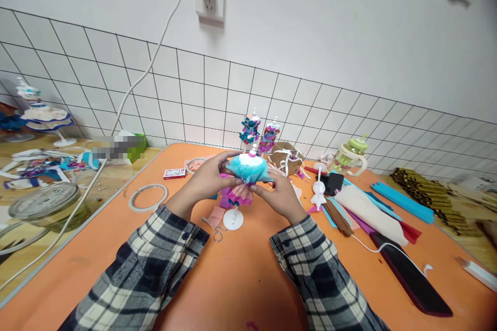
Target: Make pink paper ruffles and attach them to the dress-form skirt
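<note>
A miniature dress form (248,160) with a white top stands in front of me on a round white base (233,220). It wears a paper dress with a turquoise ruffle (250,169) over a pink and magenta skirt (235,197). My left hand (207,181) is closed on the dress from the left, thumb across its waist. From the right, my right hand (282,195) pinches the same dress below the ruffle. Some fingertips are hidden behind the paper. Small scissors (218,235) and a pink paper piece (216,216) lie by the base.
Two decorated dress forms (249,132) stand at the back. A tape roll (148,197) and a small box (174,174) lie left. To the right are a bare white form (319,194), paper rolls (370,214), a dark phone (411,274) and a lidded cup (351,155). A white cable (135,83) crosses the left.
</note>
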### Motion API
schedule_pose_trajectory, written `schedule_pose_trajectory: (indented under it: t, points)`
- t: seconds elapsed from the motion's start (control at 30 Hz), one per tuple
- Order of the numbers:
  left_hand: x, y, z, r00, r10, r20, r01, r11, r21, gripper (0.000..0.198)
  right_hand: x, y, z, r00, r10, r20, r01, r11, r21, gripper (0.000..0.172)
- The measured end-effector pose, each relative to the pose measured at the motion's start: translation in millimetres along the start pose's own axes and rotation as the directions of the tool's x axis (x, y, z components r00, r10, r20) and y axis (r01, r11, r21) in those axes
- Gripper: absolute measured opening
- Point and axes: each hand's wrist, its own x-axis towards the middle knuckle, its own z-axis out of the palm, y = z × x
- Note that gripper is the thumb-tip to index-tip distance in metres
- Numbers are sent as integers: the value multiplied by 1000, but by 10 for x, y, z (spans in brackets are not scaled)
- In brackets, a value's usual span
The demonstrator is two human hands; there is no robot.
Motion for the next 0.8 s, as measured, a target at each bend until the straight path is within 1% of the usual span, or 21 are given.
schedule_pose_trajectory:
  t: [0.1,0.2,0.27,0.33,0.43,0.57,0.7,0.8]
  points:
    - [-2,-2,26,1000,7,14,-7,1000,-8,74,11,11,11,1000,5,-31,-6,1000,-27,17]
    - [-7,-3,34,1000,1,28,-1,1000,-16,74,13,27,20,998,13,-59,-16,998,-53,18]
    - [-7,-5,21,1000,-10,25,10,1000,-20,75,10,40,7,999,-5,-43,4,999,-37,19]
    - [-2,-10,-1,1000,-22,16,23,999,-22,74,8,51,-20,1000,-26,2,26,1000,-5,21]
    - [6,-20,-26,999,-33,7,33,999,-20,72,10,63,-54,999,-18,36,17,1000,12,23]
    - [8,-24,-21,1000,-26,17,27,999,-19,72,18,65,-43,1000,-5,-5,5,1000,1,21]
    - [5,-24,-8,999,-19,36,20,999,-25,73,23,47,1,999,22,-42,-19,997,71,16]
    - [10,-36,-13,999,-22,37,23,999,-34,74,33,63,6,997,55,-44,-50,992,118,15]
